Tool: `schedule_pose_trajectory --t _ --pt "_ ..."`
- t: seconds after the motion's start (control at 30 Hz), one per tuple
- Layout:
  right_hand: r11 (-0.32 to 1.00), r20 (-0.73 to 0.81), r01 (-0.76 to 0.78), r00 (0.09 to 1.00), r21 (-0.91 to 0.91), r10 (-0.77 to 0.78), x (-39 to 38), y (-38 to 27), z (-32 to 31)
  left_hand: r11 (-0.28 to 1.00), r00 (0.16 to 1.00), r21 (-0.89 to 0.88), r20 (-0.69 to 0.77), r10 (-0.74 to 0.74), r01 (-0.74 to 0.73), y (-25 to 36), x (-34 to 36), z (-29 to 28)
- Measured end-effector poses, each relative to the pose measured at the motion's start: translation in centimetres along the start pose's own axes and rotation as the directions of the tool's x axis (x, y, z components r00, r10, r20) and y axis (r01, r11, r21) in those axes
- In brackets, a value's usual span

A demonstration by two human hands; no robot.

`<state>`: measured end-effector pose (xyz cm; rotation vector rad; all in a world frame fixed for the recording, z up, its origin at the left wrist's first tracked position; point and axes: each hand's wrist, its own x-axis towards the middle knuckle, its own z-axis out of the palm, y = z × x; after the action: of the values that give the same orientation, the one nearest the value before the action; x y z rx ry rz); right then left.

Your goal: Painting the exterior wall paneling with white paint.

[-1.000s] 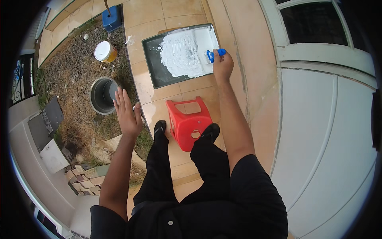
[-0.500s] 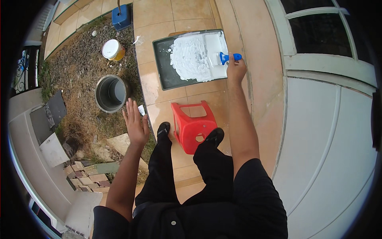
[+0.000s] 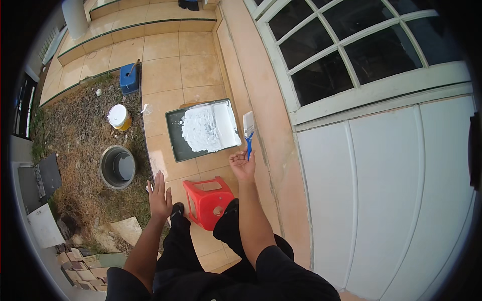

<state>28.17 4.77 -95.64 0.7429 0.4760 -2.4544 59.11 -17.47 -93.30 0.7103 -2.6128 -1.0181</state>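
In my right hand [image 3: 243,166] is a paintbrush [image 3: 248,134] with a blue handle, its white-coated bristles pointing up and away from me, just right of the paint tray. The dark paint tray [image 3: 175,144] lies on the tiles, with white paint [image 3: 206,128] spread over much of its inside. My left hand [image 3: 159,198] holds nothing; its fingers are stretched out above the edge between tiles and gravel. A red plastic stool [image 3: 207,203] stands near my feet, between my two arms.
Left on the gravel are a dark bucket [image 3: 118,168] with liquid, a white-lidded tub [image 3: 119,116] and a blue box-like thing [image 3: 129,80]. White wall panels [image 3: 381,200] and a paned window [image 3: 351,50] rise on the right. Tiled steps [image 3: 135,25] lie at the far end.
My right hand has lifted the paintbrush out of the tray and turned its bristles upward, to the tray's right. The view has swung right, showing more of the window. My left hand stays stretched out.
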Motion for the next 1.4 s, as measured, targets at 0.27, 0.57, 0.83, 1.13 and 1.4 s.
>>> schedule_pose_trajectory --t 0.27,0.57,0.83,1.13,1.4 --pt "0.984 0.325 0.023 0.942 0.179 -0.081 -14.5 -2.7 10.3 0.979 0.989 -0.172 0.077 0.128 -0.113 3.8 1.9 -4.6" --pt "0.849 0.109 0.529 0.843 0.014 -0.527 -36.1 -12.9 17.9 0.873 0.914 -0.276 -0.051 0.403 -0.401 13.0 6.7 -4.5" --pt "0.887 0.191 0.442 0.867 0.134 -0.461 -43.9 -9.9 11.4 0.838 0.874 -0.394 0.148 0.463 -0.377 7.5 3.1 -1.6" --pt "0.792 0.228 0.545 0.763 0.276 -0.605 -49.1 -10.7 7.2 0.821 0.807 -0.314 0.215 0.550 -0.477 11.0 4.2 -3.9" --pt "0.648 0.079 0.704 0.658 0.289 -0.749 -55.8 -11.6 3.2 0.671 0.706 -0.344 0.030 0.707 -0.657 11.4 3.9 -0.4"
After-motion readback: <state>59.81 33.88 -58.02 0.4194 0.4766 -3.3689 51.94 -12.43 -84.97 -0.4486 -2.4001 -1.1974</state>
